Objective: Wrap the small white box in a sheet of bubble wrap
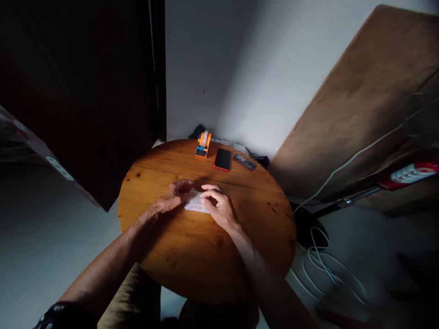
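Note:
A small whitish plastic packet (196,205) with faint print lies at the middle of the wooden table (192,246). My left hand (174,194) is closed on the packet's left end, its fingers curled and partly in shadow. At the other end, my right hand (221,208) grips the right edge between thumb and fingers, with the forefinger bent above it. What the packet contains cannot be made out.
Toward the far edge stand an orange tape dispenser (203,144) and a red-cased phone (222,160), beside a blurred dark item (244,161). A white wall is behind. A brown board (356,91) leans at the right, above a coiled white cable (329,269).

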A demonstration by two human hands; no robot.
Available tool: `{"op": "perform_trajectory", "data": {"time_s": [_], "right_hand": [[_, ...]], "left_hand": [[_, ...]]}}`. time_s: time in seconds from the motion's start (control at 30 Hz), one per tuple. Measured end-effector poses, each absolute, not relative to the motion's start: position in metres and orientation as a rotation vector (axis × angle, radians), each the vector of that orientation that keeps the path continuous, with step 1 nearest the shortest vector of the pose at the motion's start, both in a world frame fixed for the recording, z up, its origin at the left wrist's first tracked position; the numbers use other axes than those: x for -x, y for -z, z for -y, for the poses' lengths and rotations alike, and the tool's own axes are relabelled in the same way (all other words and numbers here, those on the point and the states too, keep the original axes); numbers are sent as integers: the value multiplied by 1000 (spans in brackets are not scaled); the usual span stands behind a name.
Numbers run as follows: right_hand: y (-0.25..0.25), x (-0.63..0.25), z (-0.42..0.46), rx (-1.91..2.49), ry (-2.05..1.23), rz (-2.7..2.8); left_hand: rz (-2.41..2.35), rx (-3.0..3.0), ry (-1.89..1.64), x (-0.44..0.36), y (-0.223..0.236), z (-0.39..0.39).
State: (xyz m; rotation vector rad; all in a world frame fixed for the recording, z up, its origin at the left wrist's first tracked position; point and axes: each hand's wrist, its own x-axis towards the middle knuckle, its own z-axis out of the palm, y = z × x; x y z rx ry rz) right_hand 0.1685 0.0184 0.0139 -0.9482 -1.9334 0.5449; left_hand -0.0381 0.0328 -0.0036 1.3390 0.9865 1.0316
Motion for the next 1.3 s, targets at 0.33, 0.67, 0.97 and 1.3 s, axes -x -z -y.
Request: {"op": "perform_trajectory", "data": {"time_s": [0.33,0.67,0.97,1.3], "right_hand": [[-20,-166,-14,937,-526,1914],[-17,-168,-16,955,-461,2113],[-17,-167,-15,886,-470,2126],[-31,-177,-17,955,-490,1886]], "left_hand": [[-1019,-1380,-988,37,-4,-27],[-942,-1339,-1042,36,4,-30],[-1014,-1401,-990,37,1,-29],[-979,-1386,-1014,40,0,-30]]}}
